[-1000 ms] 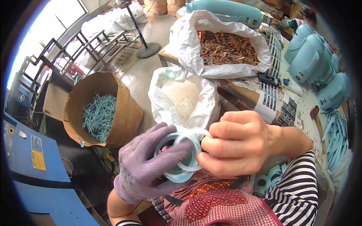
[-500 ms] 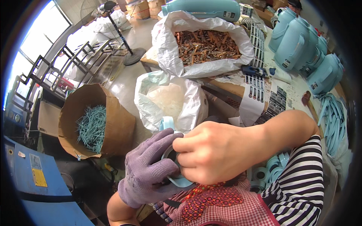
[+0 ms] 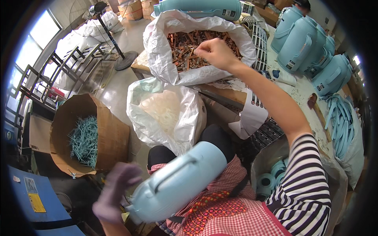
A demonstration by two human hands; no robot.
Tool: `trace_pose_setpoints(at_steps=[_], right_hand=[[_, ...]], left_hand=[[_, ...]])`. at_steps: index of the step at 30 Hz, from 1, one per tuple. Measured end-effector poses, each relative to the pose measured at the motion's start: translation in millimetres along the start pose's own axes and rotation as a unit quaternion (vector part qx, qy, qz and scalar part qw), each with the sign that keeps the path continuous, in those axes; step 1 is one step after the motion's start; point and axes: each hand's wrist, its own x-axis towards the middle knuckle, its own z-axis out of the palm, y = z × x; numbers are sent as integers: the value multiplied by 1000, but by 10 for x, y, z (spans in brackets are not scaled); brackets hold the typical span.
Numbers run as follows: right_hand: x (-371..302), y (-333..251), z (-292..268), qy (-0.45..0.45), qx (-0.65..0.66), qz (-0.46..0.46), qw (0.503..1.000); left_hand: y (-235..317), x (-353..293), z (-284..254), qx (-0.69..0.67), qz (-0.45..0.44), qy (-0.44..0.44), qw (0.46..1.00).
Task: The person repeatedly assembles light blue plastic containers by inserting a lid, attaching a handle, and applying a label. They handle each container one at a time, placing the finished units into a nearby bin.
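Note:
A light blue vacuum flask [image 3: 185,179] with a side handle lies slanted across my lap. My left hand [image 3: 118,188], in a purple knit glove, is beside its lower left end. That hand is smeared by motion, so its fingers and any contact with the flask cannot be made out. My bare right hand [image 3: 215,51] is stretched out over an open white sack [image 3: 157,47] of small copper-coloured metal strips [image 3: 185,43]. Its fingers are pinched together just above the strips; what they hold, if anything, is too small to tell.
Another white sack [image 3: 136,114] holds pale pieces in front of my knees. A cardboard drum [image 3: 114,133] of thin blue parts stands left. Several blue flasks [image 3: 299,47] and a bag of blue strips [image 3: 340,122] are right. Blue rings [image 3: 265,181] fill a bag by my right side.
My right hand has left the flask at my lap and reached forward over the metal strips. The flask has tipped over to lie across my lap, and my left hand has moved left and down.

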Motion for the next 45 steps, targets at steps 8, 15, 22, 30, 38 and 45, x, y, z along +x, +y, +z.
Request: trace_pose_setpoints(at_steps=[8,15,22,30,38,45], right_hand=[[475,754,766,47,-129,51,989],[-575,-477,620,-236,556,252,756],[-2098,-1468,775,-421,470,211,747],[-2508,-1673,768,-215,280,-97,931],[-2525,-1648,780,-268,313,-27,911],[-2606,-1566,794,-236,284,-130,920]], left_hand=[[-534,-225,881,470,-11,165,867],[-746,225,721,515,127,114,840],[-1156,237,1050,412,207,286,840],[-1325,57,916,309,208,283,884],[-1395,40,892,316,215,270,884],[-1428,76,997,273,218,305,886]])
